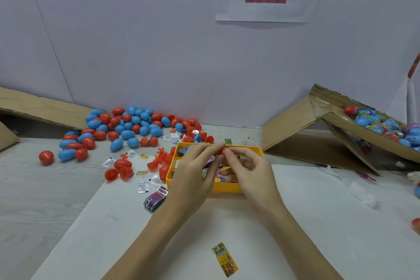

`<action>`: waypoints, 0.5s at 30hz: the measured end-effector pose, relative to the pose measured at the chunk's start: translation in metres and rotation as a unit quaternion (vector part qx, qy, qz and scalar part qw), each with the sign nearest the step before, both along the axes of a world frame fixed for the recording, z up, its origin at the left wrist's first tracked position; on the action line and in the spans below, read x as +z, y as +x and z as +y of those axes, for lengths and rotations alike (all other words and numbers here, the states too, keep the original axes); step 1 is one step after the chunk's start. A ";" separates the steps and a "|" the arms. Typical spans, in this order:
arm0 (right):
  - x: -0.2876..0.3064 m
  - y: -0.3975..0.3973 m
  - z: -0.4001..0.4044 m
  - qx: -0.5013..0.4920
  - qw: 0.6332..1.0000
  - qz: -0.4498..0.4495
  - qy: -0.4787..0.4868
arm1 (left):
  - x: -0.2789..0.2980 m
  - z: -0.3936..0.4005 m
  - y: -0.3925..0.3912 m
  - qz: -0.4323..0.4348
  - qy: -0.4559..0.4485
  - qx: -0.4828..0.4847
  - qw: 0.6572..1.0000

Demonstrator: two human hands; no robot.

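Tray (250,148) beneath likely catches dropped bits; left grip (193,170) and right grip (247,169) both pinch one red piece (222,151) above it; eggs (127,134) heaped at ten o'clock.

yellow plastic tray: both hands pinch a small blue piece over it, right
Not quite. The head view shows the small plastic piece is red, not blue; the left hand and right hand do pinch it together over the yellow plastic tray.
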State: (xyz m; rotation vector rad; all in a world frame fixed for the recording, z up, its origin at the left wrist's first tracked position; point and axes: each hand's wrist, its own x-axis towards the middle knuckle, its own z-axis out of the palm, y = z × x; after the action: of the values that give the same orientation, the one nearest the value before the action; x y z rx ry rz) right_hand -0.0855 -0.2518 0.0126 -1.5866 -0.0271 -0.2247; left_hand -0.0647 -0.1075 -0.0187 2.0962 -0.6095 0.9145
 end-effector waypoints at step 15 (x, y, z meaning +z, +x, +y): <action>0.092 0.073 -0.146 -0.002 0.893 0.039 0.449 | -0.008 0.018 0.015 -0.034 0.141 0.061 0.988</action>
State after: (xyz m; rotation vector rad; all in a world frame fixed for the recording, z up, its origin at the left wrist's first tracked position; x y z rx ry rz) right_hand -0.0129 -0.3977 0.1042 -0.6654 0.1291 -0.1408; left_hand -0.0501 -0.0895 -0.0268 2.3838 -0.6860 1.0211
